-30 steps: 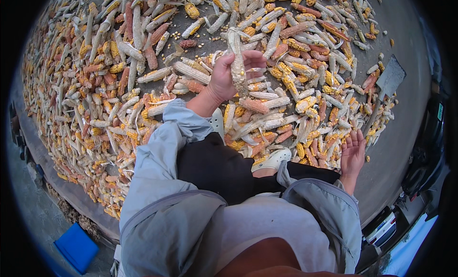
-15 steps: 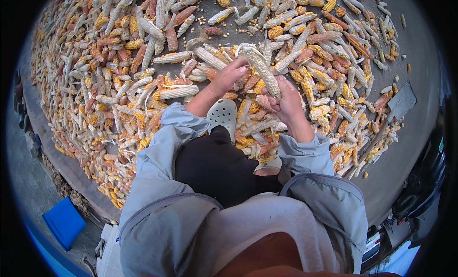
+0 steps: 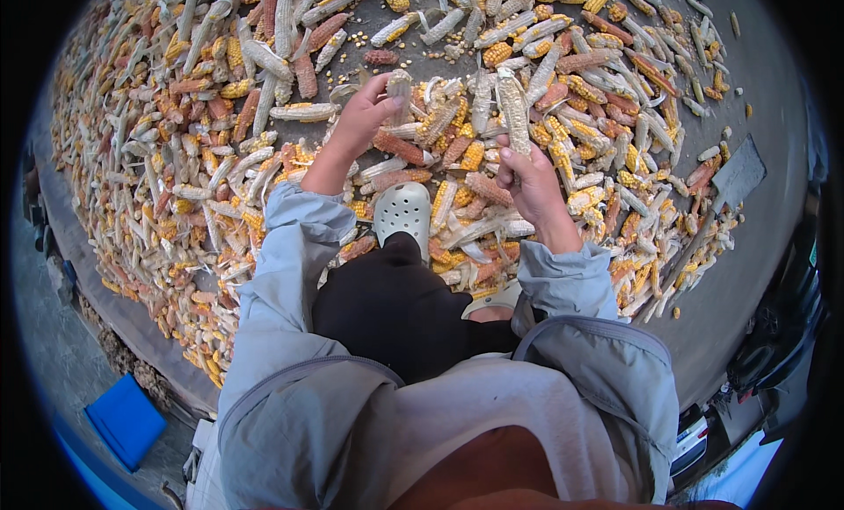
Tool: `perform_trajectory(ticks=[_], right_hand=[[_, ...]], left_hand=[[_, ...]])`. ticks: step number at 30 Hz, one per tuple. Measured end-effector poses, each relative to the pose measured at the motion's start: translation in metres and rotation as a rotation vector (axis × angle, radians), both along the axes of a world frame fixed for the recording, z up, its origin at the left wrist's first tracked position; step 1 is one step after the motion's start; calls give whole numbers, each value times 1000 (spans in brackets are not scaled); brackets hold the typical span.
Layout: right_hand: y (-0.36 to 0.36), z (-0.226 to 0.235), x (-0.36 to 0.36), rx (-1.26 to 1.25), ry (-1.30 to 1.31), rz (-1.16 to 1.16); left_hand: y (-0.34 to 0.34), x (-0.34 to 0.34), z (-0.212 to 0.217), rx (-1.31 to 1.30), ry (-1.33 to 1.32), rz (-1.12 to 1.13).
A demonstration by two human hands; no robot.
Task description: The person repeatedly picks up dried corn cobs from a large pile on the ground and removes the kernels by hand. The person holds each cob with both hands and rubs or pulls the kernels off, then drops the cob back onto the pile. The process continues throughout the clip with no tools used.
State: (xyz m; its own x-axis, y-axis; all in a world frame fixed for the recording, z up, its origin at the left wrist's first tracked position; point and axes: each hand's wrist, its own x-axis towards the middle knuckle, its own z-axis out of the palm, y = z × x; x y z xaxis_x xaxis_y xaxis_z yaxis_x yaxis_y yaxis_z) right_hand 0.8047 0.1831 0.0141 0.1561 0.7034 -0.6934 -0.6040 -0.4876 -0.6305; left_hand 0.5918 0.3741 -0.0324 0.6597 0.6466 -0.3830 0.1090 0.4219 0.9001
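Note:
My right hand point(image 3: 534, 180) is closed round the lower end of a pale, mostly bare corn cob point(image 3: 512, 110), which it holds nearly upright above the pile. To the left, my left hand point(image 3: 369, 116) has its fingers round a second, shorter-looking pale corn cob point(image 3: 399, 90), the thumb lying across its near side. Beneath both hands spreads a heap of cobs, some stripped pale or reddish, others with yellow kernels, such as a yellow ear point(image 3: 472, 156) between the hands. The two held cobs are apart from each other.
My light clog point(image 3: 403, 207) stands among the cobs. A long-handled shovel point(image 3: 740, 174) lies at the right edge of the heap on dark ground point(image 3: 774, 114). At the lower left is a blue box-like object point(image 3: 126, 420). Loose kernels lie scattered at the far side.
My left hand has moved left and away from the cob in my right hand, and now grips another cob. The right hand keeps its cob, shifted slightly right and nearer.

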Motion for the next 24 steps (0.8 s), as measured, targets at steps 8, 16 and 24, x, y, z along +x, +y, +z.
perform_trajectory(ticks=[8,16,24], right_hand=[[18,25,-18,154,141,-85],[7,28,-27,135,209,-52],[0,35,-53,79,216,22]], left_hand=[[-25,33,42,-770,-707,48],[-34,57,51,-606,-574,253],[-32,44,44,-639,-455,174]])
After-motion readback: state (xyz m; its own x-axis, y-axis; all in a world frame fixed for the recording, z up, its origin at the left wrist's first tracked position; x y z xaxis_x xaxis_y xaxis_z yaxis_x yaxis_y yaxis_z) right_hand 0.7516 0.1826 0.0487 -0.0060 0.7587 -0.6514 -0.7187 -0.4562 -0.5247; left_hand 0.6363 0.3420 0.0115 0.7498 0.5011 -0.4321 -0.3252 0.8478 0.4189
